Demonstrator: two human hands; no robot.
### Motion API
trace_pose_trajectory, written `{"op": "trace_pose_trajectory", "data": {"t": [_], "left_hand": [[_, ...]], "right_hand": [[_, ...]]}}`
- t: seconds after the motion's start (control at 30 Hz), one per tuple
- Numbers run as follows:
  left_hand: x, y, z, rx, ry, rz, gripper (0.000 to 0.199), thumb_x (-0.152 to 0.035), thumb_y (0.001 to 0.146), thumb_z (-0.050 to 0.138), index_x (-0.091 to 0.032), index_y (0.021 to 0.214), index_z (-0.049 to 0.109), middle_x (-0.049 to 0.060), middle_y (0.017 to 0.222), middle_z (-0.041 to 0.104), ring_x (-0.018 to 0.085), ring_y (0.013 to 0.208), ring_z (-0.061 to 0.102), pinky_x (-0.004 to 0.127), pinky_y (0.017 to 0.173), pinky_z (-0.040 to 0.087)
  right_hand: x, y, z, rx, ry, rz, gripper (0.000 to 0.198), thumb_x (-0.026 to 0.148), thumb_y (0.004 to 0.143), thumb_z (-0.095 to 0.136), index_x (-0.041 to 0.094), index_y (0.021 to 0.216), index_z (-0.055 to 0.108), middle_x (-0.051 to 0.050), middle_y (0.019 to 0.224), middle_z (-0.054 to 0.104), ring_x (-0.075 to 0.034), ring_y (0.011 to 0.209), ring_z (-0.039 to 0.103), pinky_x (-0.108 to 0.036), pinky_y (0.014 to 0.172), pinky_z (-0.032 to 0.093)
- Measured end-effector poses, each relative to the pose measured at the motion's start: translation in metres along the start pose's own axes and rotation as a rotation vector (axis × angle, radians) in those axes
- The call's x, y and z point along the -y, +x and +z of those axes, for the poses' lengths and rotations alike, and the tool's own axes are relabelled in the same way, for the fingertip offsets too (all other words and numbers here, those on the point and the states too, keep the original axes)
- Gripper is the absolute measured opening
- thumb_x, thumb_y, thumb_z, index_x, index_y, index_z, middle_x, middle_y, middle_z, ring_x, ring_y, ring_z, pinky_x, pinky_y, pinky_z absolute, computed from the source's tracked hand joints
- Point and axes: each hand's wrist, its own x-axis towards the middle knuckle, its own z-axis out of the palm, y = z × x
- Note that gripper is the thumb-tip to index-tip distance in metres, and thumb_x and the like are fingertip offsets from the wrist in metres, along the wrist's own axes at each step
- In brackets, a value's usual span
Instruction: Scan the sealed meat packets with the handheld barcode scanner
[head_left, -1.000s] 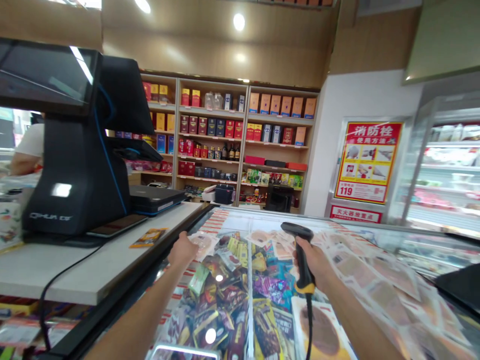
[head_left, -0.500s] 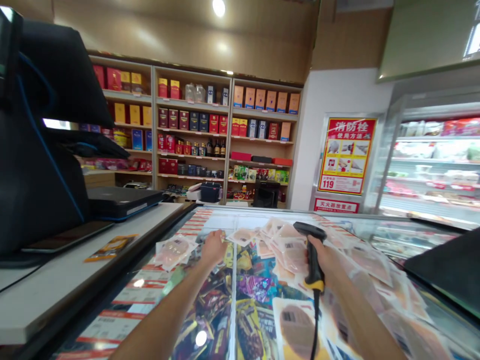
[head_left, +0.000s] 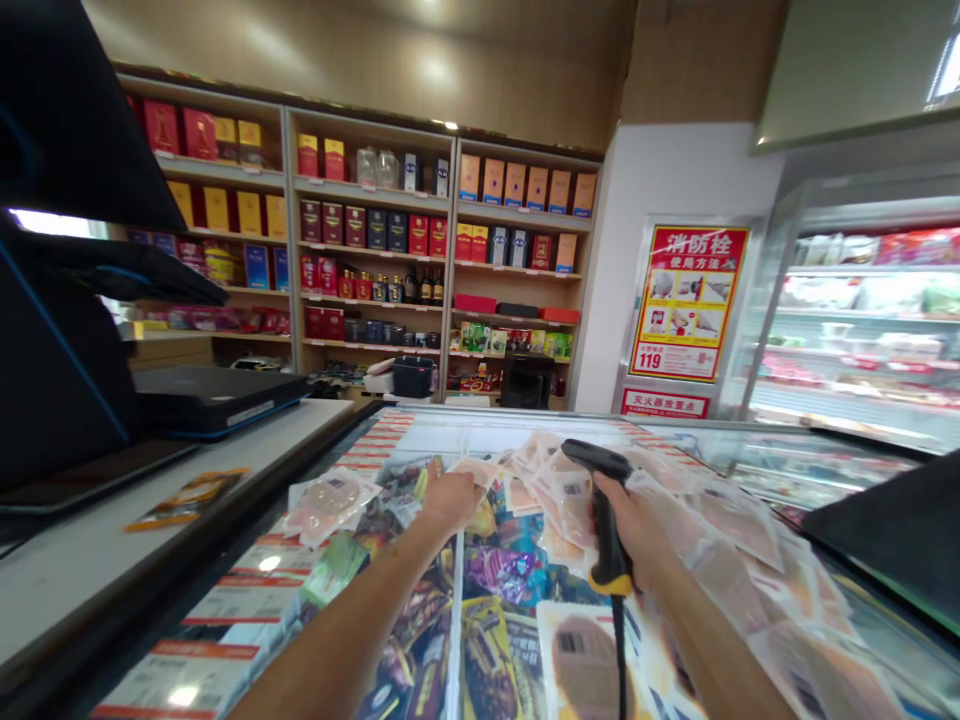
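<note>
My right hand (head_left: 626, 520) is wrapped round the grip of a black barcode scanner (head_left: 609, 520) with a yellow-trimmed base. The scanner's head points left, over a heap of flat clear packets (head_left: 574, 495) with round, tan contents and barcode labels. To the left of the heap, my left hand (head_left: 452, 500) has its fingers curled at the near left edge of one clear packet (head_left: 477, 467); the fingertips are partly hidden. A separate clear packet (head_left: 330, 503) lies farther left, and another with a barcode (head_left: 585, 660) lies in front, beside the scanner's cable.
Under the packets is a glass-topped freezer (head_left: 459, 600) holding colourful bags. A white counter (head_left: 67, 590) at left bears a dark terminal (head_left: 52, 330) and an orange packet (head_left: 187, 498). A dark object (head_left: 892, 530) stands at right. Shelves of boxes (head_left: 375, 230) line the back.
My left hand has moved right to the edge of the nearest clear packet of the heap. My right hand still holds the scanner, slightly farther left in view. The view has shifted a little.
</note>
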Motion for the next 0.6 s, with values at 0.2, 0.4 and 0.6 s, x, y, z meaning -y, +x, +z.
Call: {"op": "trace_pose_trajectory", "data": {"t": [0.2, 0.4, 0.6], "left_hand": [[0.015, -0.006, -0.006, -0.091, -0.141, -0.263, 0.051, -0.043, 0.061, 0.053, -0.012, 0.100, 0.047, 0.018, 0.108, 0.051, 0.031, 0.106, 0.038, 0.044, 0.084, 0.024], [0.030, 0.000, 0.001, 0.053, -0.465, -0.395, 0.032, -0.031, 0.073, 0.048, -0.014, 0.100, 0.048, 0.007, 0.101, 0.052, 0.018, 0.088, 0.051, 0.037, 0.073, 0.042], [0.049, -0.004, -0.004, -0.071, -0.813, -0.494, 0.030, -0.029, 0.076, 0.044, -0.015, 0.103, 0.046, 0.006, 0.104, 0.050, 0.017, 0.086, 0.051, 0.036, 0.071, 0.043]], "right_hand": [[-0.007, -0.014, 0.016, 0.167, 0.094, 0.037, 0.030, 0.044, 0.061, 0.052, 0.015, 0.063, 0.048, 0.002, 0.044, 0.050, -0.008, 0.035, 0.045, -0.018, 0.031, 0.035], [-0.007, -0.034, 0.035, 0.282, 0.054, 0.069, 0.032, 0.045, 0.064, 0.049, 0.014, 0.061, 0.048, 0.002, 0.041, 0.047, -0.008, 0.036, 0.044, -0.019, 0.032, 0.035], [-0.015, -0.042, 0.045, 0.388, 0.084, 0.121, 0.033, 0.048, 0.064, 0.047, 0.015, 0.066, 0.049, 0.002, 0.044, 0.050, -0.008, 0.035, 0.044, -0.020, 0.032, 0.036]]}}
